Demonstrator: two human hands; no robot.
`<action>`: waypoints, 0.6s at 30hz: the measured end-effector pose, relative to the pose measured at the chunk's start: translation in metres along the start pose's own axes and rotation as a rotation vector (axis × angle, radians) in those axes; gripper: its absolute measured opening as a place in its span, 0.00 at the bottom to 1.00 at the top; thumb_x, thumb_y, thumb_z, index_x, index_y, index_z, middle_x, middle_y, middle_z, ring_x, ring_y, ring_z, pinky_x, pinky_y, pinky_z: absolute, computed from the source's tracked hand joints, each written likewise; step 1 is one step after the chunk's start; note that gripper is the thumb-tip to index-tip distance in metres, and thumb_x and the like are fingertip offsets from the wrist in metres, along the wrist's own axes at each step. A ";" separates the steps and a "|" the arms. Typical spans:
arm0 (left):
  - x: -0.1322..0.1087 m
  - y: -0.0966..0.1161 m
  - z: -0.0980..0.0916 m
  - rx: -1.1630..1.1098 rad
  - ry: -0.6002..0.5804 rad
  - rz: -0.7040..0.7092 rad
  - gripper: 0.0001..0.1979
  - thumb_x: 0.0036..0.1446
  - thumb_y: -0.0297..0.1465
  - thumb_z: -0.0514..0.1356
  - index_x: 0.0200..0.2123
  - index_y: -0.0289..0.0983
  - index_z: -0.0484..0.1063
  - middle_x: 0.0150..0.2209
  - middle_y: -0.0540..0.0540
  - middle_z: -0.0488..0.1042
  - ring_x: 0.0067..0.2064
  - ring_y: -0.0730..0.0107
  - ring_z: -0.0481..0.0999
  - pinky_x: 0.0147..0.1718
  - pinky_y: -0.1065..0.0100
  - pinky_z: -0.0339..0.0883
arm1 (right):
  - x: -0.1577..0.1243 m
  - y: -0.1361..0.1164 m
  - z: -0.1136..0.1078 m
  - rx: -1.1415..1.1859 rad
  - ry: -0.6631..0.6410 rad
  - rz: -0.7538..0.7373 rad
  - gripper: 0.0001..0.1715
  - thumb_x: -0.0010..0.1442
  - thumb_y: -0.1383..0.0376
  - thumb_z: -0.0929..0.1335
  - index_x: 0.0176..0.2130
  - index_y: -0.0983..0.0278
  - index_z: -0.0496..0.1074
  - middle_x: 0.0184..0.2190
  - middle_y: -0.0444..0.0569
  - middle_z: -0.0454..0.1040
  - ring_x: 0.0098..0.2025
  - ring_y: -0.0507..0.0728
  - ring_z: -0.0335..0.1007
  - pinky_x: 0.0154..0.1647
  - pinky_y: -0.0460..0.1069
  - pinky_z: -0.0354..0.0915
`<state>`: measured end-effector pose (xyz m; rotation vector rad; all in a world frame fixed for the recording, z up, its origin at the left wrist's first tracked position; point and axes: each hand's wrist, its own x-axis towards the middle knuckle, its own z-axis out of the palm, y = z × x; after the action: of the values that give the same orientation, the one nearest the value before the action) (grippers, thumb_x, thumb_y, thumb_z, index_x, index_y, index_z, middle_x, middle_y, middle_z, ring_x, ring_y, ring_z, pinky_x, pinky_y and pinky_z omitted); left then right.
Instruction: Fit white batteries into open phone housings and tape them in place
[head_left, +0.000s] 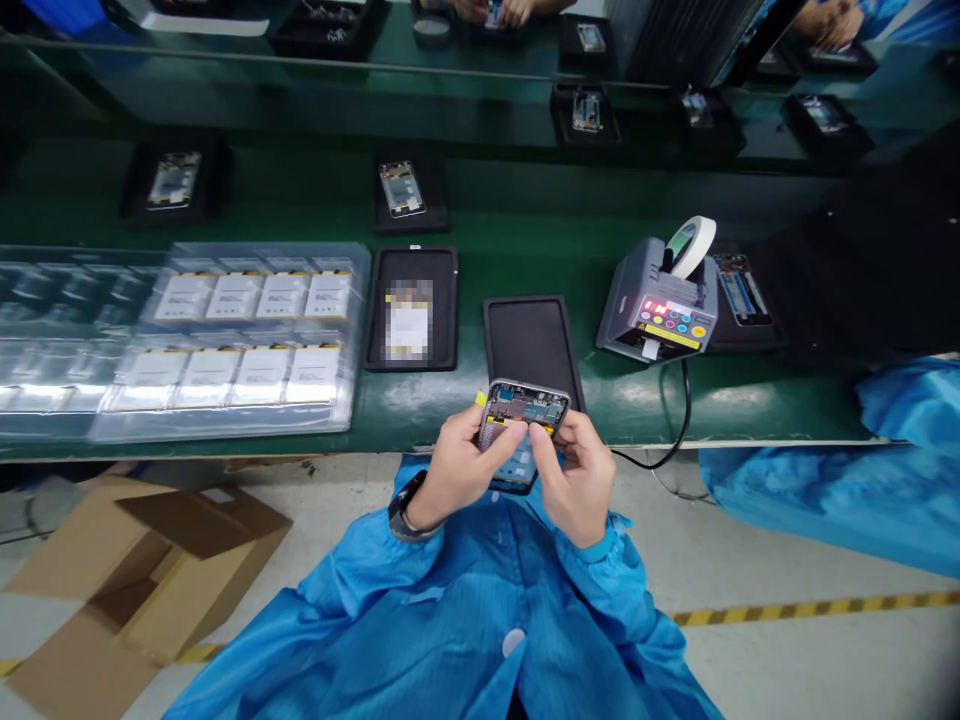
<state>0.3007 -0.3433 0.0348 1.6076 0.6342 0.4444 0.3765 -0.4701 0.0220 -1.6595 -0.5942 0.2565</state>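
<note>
While both forearms angle inward to meet at the bench edge (420, 450): left hand (463, 465), fingers curled around one side of an opened phone (517, 461), thumb across its face; right hand (577, 478), likewise curled around the opposite side, thumb tips nearly meeting. Phone: gripped by both, before a black tray (529, 340). Rightward: tape dispenser (652, 290). Leftward: clear plastic tray (361, 300), white packs (259, 372).

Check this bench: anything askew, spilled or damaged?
No spill or clear damage visible, including on the opened phone being held. Oddest: the cardboard box on the floor at left, one flap overlapping the yellow floor line. Pixelation obscures what lies in one black tray, so can't judge that.
</note>
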 end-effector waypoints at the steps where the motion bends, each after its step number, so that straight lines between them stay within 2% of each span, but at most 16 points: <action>1: 0.000 0.000 0.000 0.004 -0.003 0.004 0.16 0.57 0.43 0.66 0.36 0.34 0.79 0.30 0.46 0.79 0.30 0.68 0.75 0.31 0.71 0.70 | -0.001 0.000 0.001 0.003 0.004 0.002 0.09 0.70 0.60 0.71 0.48 0.59 0.75 0.39 0.48 0.83 0.37 0.57 0.80 0.38 0.49 0.73; 5: -0.001 0.000 -0.001 -0.015 -0.005 -0.013 0.15 0.58 0.41 0.66 0.38 0.34 0.80 0.31 0.46 0.81 0.30 0.67 0.76 0.30 0.71 0.70 | -0.004 0.000 0.003 -0.021 0.014 0.015 0.09 0.70 0.60 0.70 0.49 0.60 0.74 0.38 0.48 0.83 0.36 0.56 0.80 0.38 0.49 0.73; 12: -0.005 0.001 0.000 0.058 0.031 -0.028 0.15 0.57 0.42 0.66 0.34 0.35 0.79 0.27 0.48 0.78 0.28 0.69 0.73 0.29 0.71 0.67 | -0.005 -0.003 0.003 -0.054 0.016 0.009 0.08 0.70 0.60 0.70 0.47 0.60 0.74 0.35 0.47 0.82 0.33 0.56 0.78 0.36 0.49 0.72; 18: -0.006 0.003 0.002 0.046 0.043 -0.019 0.13 0.56 0.41 0.65 0.33 0.35 0.79 0.27 0.48 0.77 0.27 0.69 0.71 0.28 0.71 0.67 | -0.007 -0.004 0.001 -0.016 -0.005 0.029 0.07 0.69 0.61 0.71 0.46 0.59 0.75 0.38 0.47 0.82 0.37 0.57 0.79 0.40 0.49 0.72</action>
<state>0.2974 -0.3491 0.0380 1.6379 0.6968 0.4541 0.3694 -0.4721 0.0243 -1.6842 -0.5771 0.2777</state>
